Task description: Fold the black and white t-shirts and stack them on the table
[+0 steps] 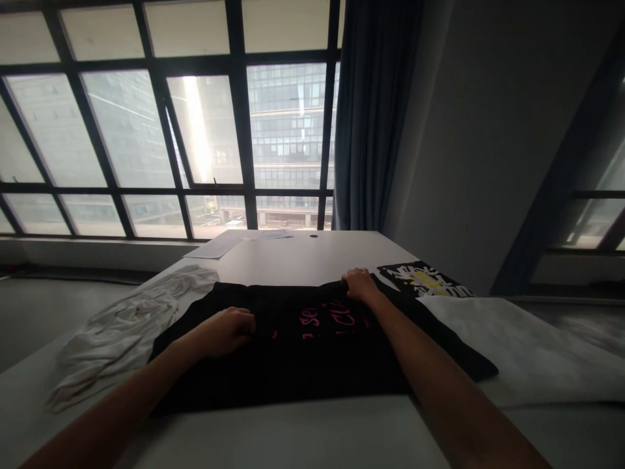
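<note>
A black T-shirt with pink lettering lies spread on the white table in front of me. My left hand rests on its left part with the fingers curled into the cloth. My right hand is closed on the shirt's far edge, pinching a fold of the fabric there. Both forearms reach over the near edge of the table.
A crumpled white garment lies at the left of the table. A black piece with yellow and white print and a flat white garment lie at the right. Papers sit at the far edge below the big window; a dark curtain hangs behind.
</note>
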### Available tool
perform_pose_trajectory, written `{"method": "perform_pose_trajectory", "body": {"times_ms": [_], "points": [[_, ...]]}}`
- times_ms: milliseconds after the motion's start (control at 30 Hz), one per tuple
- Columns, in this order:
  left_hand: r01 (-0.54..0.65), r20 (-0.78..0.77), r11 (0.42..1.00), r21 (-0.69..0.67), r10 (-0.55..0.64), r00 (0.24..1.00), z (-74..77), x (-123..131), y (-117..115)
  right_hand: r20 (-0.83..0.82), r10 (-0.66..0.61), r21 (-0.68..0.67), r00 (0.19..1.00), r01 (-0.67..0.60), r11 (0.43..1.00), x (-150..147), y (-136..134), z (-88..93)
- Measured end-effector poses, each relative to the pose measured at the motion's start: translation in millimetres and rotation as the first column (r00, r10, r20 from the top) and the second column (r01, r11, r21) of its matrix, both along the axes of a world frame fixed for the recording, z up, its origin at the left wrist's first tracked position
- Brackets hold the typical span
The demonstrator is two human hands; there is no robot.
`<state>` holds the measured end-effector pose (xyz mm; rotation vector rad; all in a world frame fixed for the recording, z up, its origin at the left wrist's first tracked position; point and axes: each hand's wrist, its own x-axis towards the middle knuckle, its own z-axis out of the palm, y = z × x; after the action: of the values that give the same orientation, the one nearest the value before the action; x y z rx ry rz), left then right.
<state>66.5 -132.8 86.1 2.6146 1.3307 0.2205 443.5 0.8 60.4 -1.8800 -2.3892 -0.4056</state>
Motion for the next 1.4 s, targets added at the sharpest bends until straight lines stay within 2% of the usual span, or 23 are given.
{"method": "perform_pose_trajectory", "body": {"times_ms": [100, 167, 200, 267, 333, 400, 467, 567, 667, 800, 900, 1033, 1167, 1267, 1400], "points": [[0.0, 0.047, 0.995, -0.099, 0.005, 0.999, 1.8, -7, -3, -0.039, 0.046, 0.068, 0.998, -0.043, 0.997, 7, -17, 6.0], [-0.027, 0.07, 0.988, -0.151, 0.038, 0.997, 1.9, -16, -2, -0.048, 0.079, 0.032, 0.996, -0.078, 0.996, 12, -26, 6.5], [-0.073, 0.066, 0.988, -0.136, 0.082, 0.994, 0.9, -23, 0, -0.048, 0.085, -0.01, 0.995, -0.086, 0.996, 15, -30, 5.6], [-0.267, 0.001, 0.962, -0.05, 0.267, 0.964, -3.7, -42, 6, -0.053, 0.069, -0.091, 0.996, -0.074, 0.993, 20, -34, 2.8], [-0.478, -0.102, 0.878, 0.031, 0.479, 0.872, -11.1, -64, 14, -0.064, 0.037, -0.123, 0.997, -0.044, 0.991, 23, -35, 0.1], [-0.568, -0.174, 0.823, 0.027, 0.563, 0.808, -19.6, -84, 20, -0.042, 0.022, -0.128, 0.999, -0.027, 0.991, 23, -34, -1.4], [-0.551, -0.172, 0.833, -0.046, 0.537, 0.826, -27.1, -94, 26, 0.02, 0.028, -0.138, 0.999, -0.025, 0.99, 21, -32, -1.5], [-0.525, -0.081, 0.842, -0.127, 0.518, 0.851, -33.0, -98, 32, 0.102, 0.044, -0.105, 0.994, -0.033, 0.994, 17, -30, -0.6], [-0.539, 0.06, 0.833, -0.127, 0.549, 0.834, -31.1, -101, 38, 0.121, 0.082, -0.054, 0.989, -0.076, 0.996, 15, -28, 0.5], [-0.521, 0.218, 0.843, -0.135, 0.538, 0.814, -22.1, -118, 40, 0.077, 0.085, -0.128, 0.993, -0.074, 0.989, 17, -28, 0.6], [-0.542, 0.158, 0.83, -0.129, 0.557, 0.815, -17.9, -123, 38, 0.064, 0.038, -0.135, 0.997, -0.029, 0.99, 20, -29, -0.5], [-0.567, -0.007, 0.824, -0.011, 0.567, 0.824, -19.3, -112, 32, 0.173, 0.022, -0.075, 0.985, -0.009, 0.997, 26, -31, 0.9], [-0.571, -0.136, 0.817, -0.076, 0.559, 0.818, -26.2, -95, 26, 0.256, 0.043, -0.01, 0.966, -0.042, 0.999, 38, -33, 5.2], [-0.57, -0.135, 0.82, 0.061, 0.572, 0.809, -31.3, -87, 24, 0.247, 0.055, -0.013, 0.967, -0.054, 0.998, 49, -34, 5.6], [-0.534, -0.108, 0.818, 0.217, 0.563, 0.819, -29.9, -81, 24, 0.256, -0.006, -0.009, 0.967, 0.008, 1.0, 64, -37, 2.4]]}}
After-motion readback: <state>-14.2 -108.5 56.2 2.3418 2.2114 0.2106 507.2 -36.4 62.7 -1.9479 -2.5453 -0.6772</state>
